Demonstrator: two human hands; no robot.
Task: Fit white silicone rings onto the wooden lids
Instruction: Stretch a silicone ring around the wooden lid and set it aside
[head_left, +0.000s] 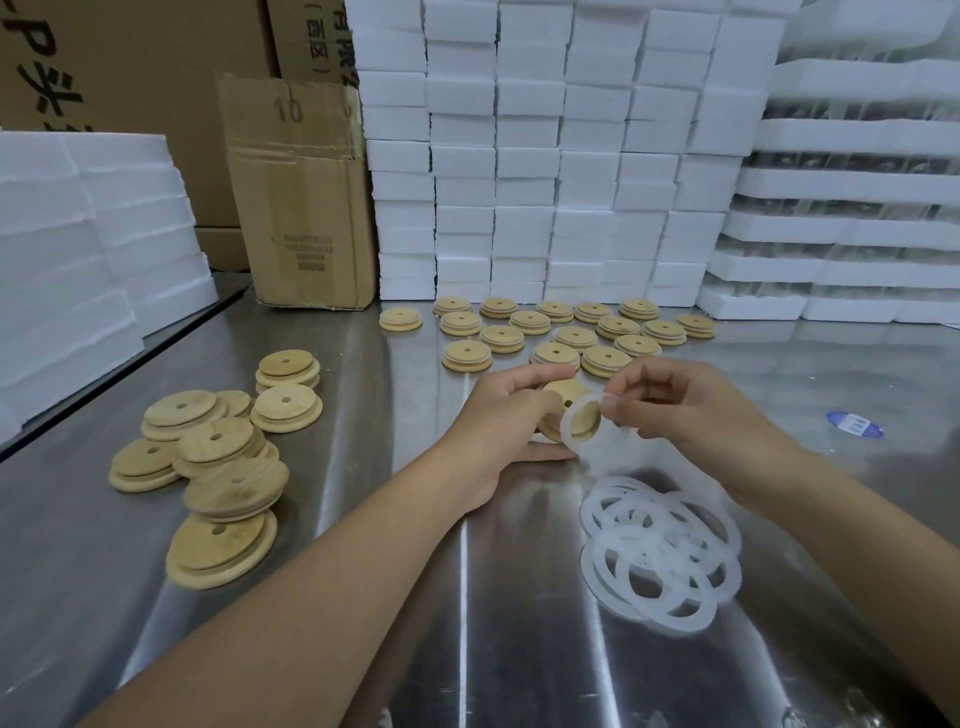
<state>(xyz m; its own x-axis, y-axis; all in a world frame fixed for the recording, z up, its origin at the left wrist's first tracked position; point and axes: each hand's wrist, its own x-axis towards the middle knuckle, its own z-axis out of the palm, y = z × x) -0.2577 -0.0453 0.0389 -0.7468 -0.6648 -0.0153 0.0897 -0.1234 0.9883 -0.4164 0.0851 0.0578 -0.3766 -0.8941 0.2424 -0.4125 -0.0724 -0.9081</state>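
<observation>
My left hand (506, 415) grips a round wooden lid (567, 393) with a centre hole, held just above the steel table. My right hand (680, 402) pinches a white silicone ring (570, 434) against the lid's front edge; the ring is only partly over the lid. A loose pile of several white silicone rings (660, 553) lies on the table under my right forearm. Several bare wooden lids (210, 457) are heaped at the left. Several lids with white rings around them (563, 332) sit in rows at the back.
The steel table (363, 519) has stacks of white foam blocks (545, 156) along the back and at the left (78, 249). A worn cardboard box (301, 197) stands at the back left. A small blue and white label (854, 424) lies at the right.
</observation>
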